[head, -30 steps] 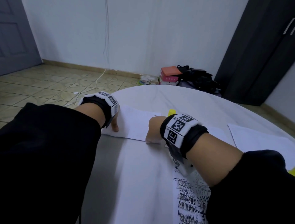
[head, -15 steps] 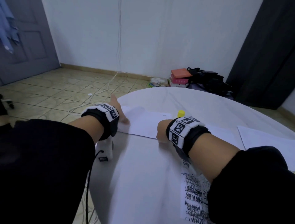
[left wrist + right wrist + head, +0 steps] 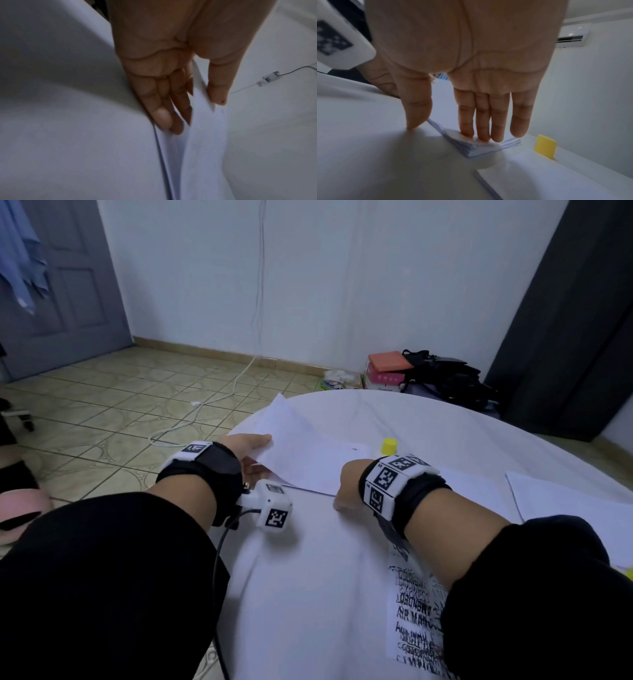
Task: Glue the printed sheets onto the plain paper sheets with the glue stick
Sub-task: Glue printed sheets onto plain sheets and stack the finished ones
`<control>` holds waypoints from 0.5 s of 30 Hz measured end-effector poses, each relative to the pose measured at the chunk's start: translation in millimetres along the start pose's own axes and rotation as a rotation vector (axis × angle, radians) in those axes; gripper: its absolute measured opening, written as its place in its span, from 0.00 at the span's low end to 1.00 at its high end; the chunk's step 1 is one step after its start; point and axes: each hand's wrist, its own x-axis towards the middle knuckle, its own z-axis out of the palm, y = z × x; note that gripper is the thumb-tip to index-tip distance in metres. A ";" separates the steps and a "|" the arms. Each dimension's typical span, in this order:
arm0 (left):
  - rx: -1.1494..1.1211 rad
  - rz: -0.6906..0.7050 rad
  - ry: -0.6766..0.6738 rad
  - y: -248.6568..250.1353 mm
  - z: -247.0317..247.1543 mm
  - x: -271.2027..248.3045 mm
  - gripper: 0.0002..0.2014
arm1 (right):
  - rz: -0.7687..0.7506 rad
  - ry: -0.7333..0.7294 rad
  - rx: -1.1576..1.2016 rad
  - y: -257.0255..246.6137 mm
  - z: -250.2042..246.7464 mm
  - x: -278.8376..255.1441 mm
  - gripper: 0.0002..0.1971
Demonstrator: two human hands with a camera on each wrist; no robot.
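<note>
Left hand (image 3: pixel 251 455): at the left edge of the table; thumb above and fingers (image 3: pixel 163 119) below a single plain sheet (image 3: pixel 291 436), pinching it; the sheet's left side is lifted off the pile, its far corner raised over the table rim.
Right hand (image 3: pixel 347 486): fingers (image 3: pixel 481 121) straight and together, tips pressing down on the near right corner of the pile; thumb apart from them, its tip on the table covering beside the pile's near edge.
Plain paper pile (image 3: pixel 476 147): stack of white sheets, flat on the table between the two hands; layered edges show at the pressed corner.
Glue stick (image 3: pixel 389 446): yellow cap upright, just beyond the right wrist, near the pile's far right corner, not touching either hand.
Printed sheet (image 3: pixel 416 614): black text, flat on the near right part of the table, partly under the right forearm.
Second paper stack (image 3: pixel 539 181): white, flat, right of the pile and apart from it.
Table (image 3: pixel 445 433): round, white covering; far half bare; left rim drops straight to the tiled floor (image 3: pixel 120 412).
Floor clutter: a white cable (image 3: pixel 205 405) trailing over the tiles; boxes and a dark bag (image 3: pixel 442 378) against the wall beyond the far rim.
</note>
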 end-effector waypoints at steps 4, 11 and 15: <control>-0.105 -0.037 0.033 -8.8 -6.6 7.3 0.06 | 0.069 -0.035 0.098 -5.4 -8.2 1.4 0.21; -0.048 -0.049 0.066 -7.6 -0.1 -1.8 0.06 | 0.089 0.000 0.112 -19.1 -13.3 16.0 0.29; 0.012 -0.013 0.078 -12.2 4.0 0.3 0.07 | 0.054 0.005 0.096 -29.8 -11.3 21.0 0.32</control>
